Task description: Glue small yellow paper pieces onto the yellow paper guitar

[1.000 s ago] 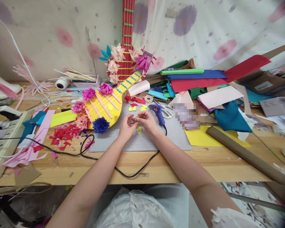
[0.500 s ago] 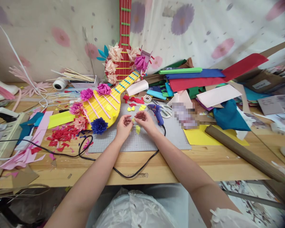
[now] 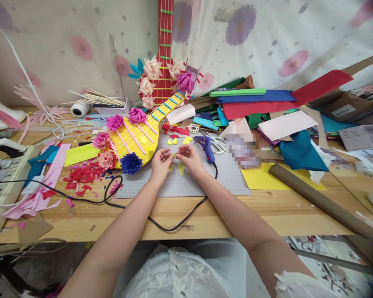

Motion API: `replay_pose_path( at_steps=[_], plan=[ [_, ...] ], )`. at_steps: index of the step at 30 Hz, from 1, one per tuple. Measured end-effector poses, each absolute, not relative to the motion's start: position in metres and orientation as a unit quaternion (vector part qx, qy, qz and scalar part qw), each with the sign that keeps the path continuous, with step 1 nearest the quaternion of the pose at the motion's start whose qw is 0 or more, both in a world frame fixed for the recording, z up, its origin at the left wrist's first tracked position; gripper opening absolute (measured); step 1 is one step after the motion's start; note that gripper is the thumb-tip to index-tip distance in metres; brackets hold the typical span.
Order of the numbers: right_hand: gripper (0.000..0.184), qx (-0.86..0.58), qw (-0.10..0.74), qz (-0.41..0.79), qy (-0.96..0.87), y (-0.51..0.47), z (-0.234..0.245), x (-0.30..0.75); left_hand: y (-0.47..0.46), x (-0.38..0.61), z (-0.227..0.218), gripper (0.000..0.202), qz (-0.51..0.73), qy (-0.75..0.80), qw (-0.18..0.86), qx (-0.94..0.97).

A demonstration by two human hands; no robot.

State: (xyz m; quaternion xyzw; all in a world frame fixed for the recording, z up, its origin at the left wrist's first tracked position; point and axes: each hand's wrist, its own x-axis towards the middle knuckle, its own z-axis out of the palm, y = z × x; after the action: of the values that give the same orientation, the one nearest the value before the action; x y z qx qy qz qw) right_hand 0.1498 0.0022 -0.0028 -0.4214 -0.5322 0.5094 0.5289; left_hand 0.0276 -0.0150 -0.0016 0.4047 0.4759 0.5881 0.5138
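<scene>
My left hand [image 3: 160, 164] and my right hand [image 3: 190, 160] meet over the grey cutting mat [image 3: 230, 180]. Their fingertips pinch a small yellow paper piece [image 3: 174, 155] between them; most of it is hidden by the fingers. Below the fingers lies a loose yellow paper petal [image 3: 181, 168], and more yellow petals [image 3: 187, 141] rest just beyond the hands. To the right of my right hand is a blue glue gun [image 3: 207, 149], with white-handled scissors [image 3: 219, 145] beside it. A yellow paper-covered toy lute [image 3: 151, 142] with paper flowers lies left of my hands.
A black cord [image 3: 170, 230] loops across the table front. Red paper scraps [image 3: 85, 177] lie at left, near a power strip [image 3: 10, 182]. A red toy lute [image 3: 165, 49] stands behind. Coloured paper rolls [image 3: 257, 99] and a brown roll [image 3: 320, 200] occupy the right.
My fingertips have drawn slightly closer together around the small yellow piece. The whole view has shifted a little; the things on the table have stayed in place.
</scene>
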Motion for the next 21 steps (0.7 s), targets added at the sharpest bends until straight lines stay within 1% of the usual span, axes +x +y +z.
replay_pose_path(
  at_steps=[4,7,11,17,21],
  plan=[
    [0.033,-0.424,0.510,0.509,-0.549,0.000,0.009,0.169,-0.015,0.027,-0.001,0.038,0.594,0.494,0.502,0.388],
    [0.030,-0.422,0.489,0.533,-0.547,-0.003,0.018,0.188,-0.014,0.027,-0.002,0.037,0.595,0.500,0.497,0.386],
    [0.033,-0.427,0.475,0.551,-0.537,-0.008,0.025,0.205,-0.013,0.027,-0.003,0.034,0.603,0.496,0.497,0.380],
    [0.027,-0.412,0.410,0.558,-0.593,-0.013,0.036,0.220,-0.013,0.026,-0.004,0.031,0.607,0.497,0.493,0.375],
    [0.030,-0.416,0.382,0.553,-0.612,-0.015,0.038,0.231,-0.013,0.026,-0.004,0.030,0.603,0.500,0.489,0.383]
  ],
)
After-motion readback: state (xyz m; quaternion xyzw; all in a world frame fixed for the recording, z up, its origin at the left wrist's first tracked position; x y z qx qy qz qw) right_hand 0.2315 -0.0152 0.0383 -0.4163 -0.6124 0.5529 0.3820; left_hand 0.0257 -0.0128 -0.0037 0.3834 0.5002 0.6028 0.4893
